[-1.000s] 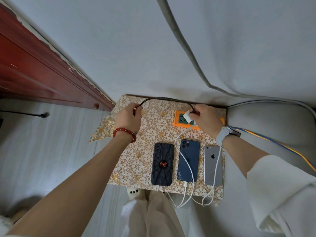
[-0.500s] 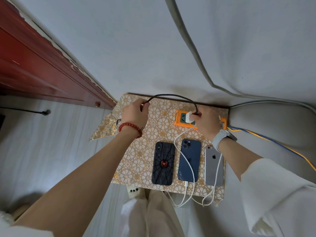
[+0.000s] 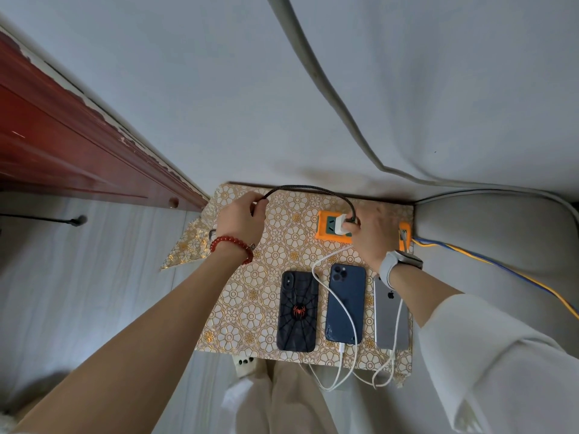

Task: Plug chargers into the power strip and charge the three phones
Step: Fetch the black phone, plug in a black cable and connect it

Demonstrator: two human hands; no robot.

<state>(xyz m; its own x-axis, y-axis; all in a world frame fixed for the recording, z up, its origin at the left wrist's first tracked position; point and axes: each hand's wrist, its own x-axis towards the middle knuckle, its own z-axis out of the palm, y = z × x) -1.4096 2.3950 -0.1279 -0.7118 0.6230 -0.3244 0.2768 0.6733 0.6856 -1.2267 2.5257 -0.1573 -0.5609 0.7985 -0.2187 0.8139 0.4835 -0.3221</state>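
Right hand (image 3: pixel 371 236) pinches our white cube charger (image 3: pixel 340 226) at the orange power strip (image 3: pixel 326 228) on the table (image 3: pixel 238 311). Left hand (image 3: pixel 241 219) grips the black braided cable (image 3: pixel 313 191). Three phones (image 3: pixel 344 303) lie beside each other near us.

No words or numbers can be read. The silver phone (image 3: pixel 391 314) bears an apple logo; the black phone (image 3: pixel 297 311) shows what seems a red spider emblem.

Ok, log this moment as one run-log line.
right hand: grips white charger at orange power strip | left hand: holds black cable | spider-case phone: no cable seen in it
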